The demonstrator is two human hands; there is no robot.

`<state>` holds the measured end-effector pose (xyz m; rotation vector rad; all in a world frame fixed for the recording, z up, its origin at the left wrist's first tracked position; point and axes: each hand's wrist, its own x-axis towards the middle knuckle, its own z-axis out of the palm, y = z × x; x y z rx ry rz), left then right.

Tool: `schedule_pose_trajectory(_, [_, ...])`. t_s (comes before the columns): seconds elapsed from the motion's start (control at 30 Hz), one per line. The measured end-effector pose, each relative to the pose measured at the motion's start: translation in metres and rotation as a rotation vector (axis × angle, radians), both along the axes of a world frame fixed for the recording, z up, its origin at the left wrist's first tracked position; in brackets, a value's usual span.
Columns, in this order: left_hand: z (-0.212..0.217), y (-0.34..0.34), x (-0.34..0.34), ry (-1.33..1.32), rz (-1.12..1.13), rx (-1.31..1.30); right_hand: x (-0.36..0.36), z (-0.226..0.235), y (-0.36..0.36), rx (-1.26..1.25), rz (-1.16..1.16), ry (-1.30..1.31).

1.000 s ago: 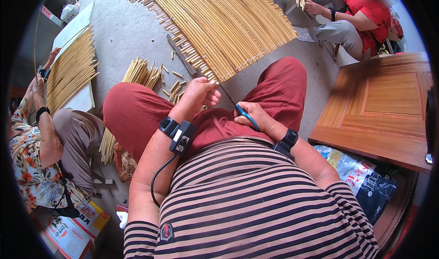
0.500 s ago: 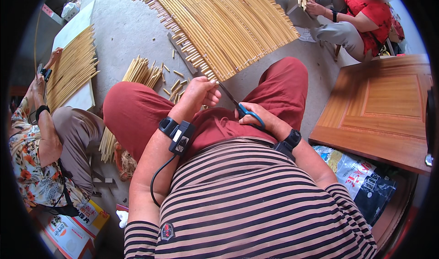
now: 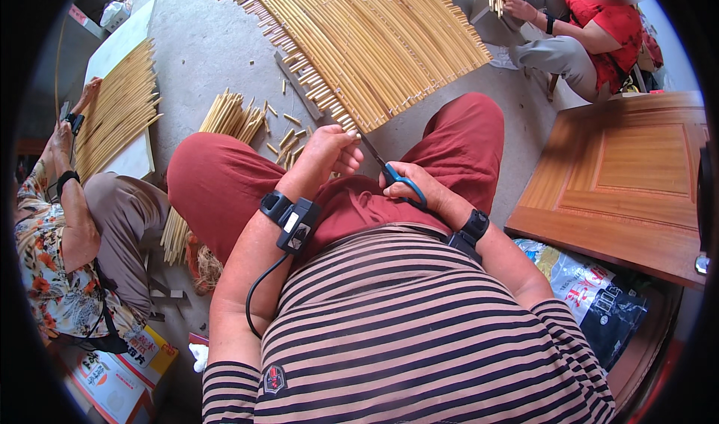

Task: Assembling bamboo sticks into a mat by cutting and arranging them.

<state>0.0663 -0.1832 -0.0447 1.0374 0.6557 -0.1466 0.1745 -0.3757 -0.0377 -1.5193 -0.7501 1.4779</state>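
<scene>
My right hand [image 3: 416,183] is wrapped round a pair of scissors [image 3: 389,172] with blue-and-black handles, held low between my knees. Its dark blades point up and left, towards the near corner of a large mat of yellow-brown sticks [image 3: 374,57]. At that corner the thumb and fingertips of my left hand [image 3: 335,152] are pressed together beside the blade tips. What they pinch is too small to make out. Stick ends of uneven length jut out along the mat's left edge.
Cut stick pieces [image 3: 287,143] and a bundle of long sticks [image 3: 234,117] lie left of the mat. At left a person [image 3: 67,237] works at another stick mat [image 3: 120,106]; another person in red [image 3: 592,34] sits upper right. A wooden panel [image 3: 622,177] stands at right.
My right hand and the scissors have shifted slightly left. My left hand stays at the mat's corner, almost unmoved.
</scene>
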Motion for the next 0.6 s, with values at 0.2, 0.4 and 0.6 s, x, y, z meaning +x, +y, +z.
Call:
schedule_pose_trajectory(0.2, [-0.002, 0.0, 0.0, 0.003, -0.002, -0.002, 0.0, -0.005, -0.002, 0.011, -0.004, -0.062])
schedule_pose_trajectory(0.4, [-0.004, 0.0, 0.0, -0.013, 0.013, -0.018, 0.0, -0.008, -0.002, 0.059, -0.002, -0.197])
schedule_pose_trajectory(0.6, [-0.005, 0.001, 0.0, -0.031, 0.007, -0.06, -0.001, -0.011, -0.007, 0.11, 0.007, -0.334])
